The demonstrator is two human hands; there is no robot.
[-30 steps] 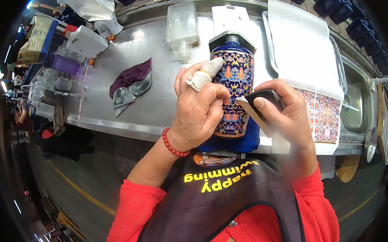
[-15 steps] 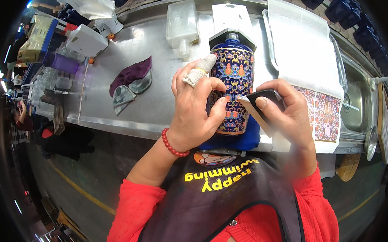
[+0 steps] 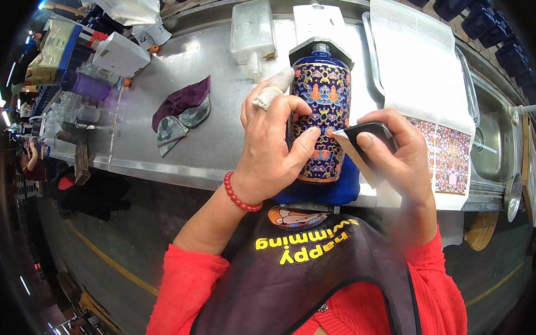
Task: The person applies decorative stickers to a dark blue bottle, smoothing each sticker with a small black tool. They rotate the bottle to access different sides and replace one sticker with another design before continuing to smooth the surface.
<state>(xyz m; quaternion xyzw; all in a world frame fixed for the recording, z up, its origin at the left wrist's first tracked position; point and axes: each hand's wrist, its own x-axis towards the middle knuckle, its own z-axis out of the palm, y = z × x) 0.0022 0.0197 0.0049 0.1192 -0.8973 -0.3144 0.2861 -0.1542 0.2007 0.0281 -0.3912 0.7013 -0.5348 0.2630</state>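
Note:
A blue glass bottle (image 3: 327, 191) lies on its back with its neck pointing away from me, wrapped in a patterned decal sheet (image 3: 320, 98) of flowers and scrolls. My left hand (image 3: 275, 140) rests on the bottle's left side with thumb and forefinger apart on the decal. A knitted cover sits on one of its fingertips. In my right hand (image 3: 394, 155) is a scraper (image 3: 363, 141) with a black grip and a pale, wedge-shaped blade. The blade's tip is at the decal's right side; whether it touches cannot be made out.
Behind the bottle is a dark-edged holder (image 3: 301, 51). A clear bottle (image 3: 252, 35) lies to its left, and a purple and grey cloth (image 3: 183, 111) farther left. Right stands a tray with white paper (image 3: 413, 50) and printed decal sheets (image 3: 452, 158), then a sink (image 3: 491, 146).
My left thumb has slid slightly up and to the right over the decal. The right hand and scraper have hardly moved.

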